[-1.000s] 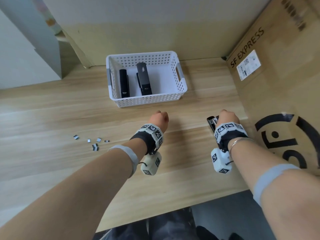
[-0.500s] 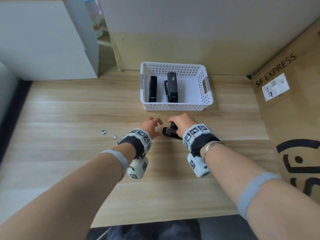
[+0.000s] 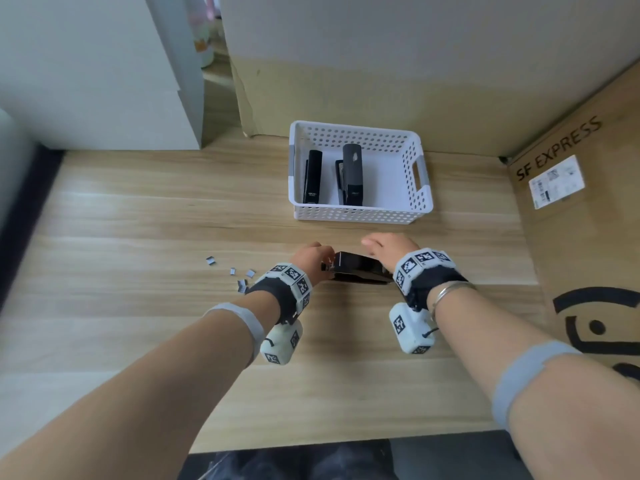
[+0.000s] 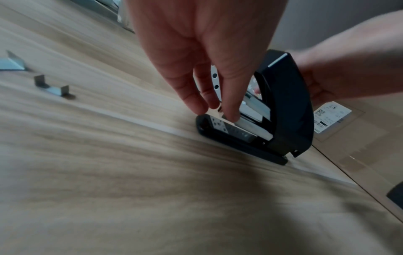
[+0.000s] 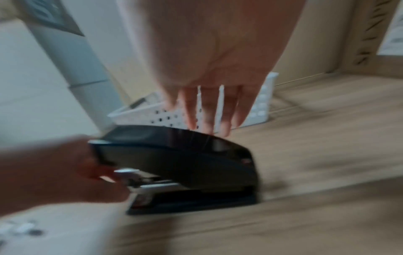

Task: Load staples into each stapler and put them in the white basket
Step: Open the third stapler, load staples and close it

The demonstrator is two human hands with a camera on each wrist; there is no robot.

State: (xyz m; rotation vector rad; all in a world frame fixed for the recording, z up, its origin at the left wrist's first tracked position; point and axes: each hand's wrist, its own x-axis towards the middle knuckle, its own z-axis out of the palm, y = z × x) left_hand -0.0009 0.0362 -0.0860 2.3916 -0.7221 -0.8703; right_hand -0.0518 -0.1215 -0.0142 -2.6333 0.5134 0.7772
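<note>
Pinching stapler [image 3: 360, 271] magazine-end: my left hand [image 3: 311, 261]; keep square. My right hand [image 3: 391, 245], fingers straight, braces it.

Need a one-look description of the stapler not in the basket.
On the wooden table, look just in front of the white basket. A black stapler lies there between the left hand and right hand. Unlike the two staplers in the basket, it sits on the table, its top lifted.

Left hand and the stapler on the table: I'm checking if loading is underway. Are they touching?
Touching. The left wrist view shows fingertips of the left hand on the open stapler's metal magazine.
</note>
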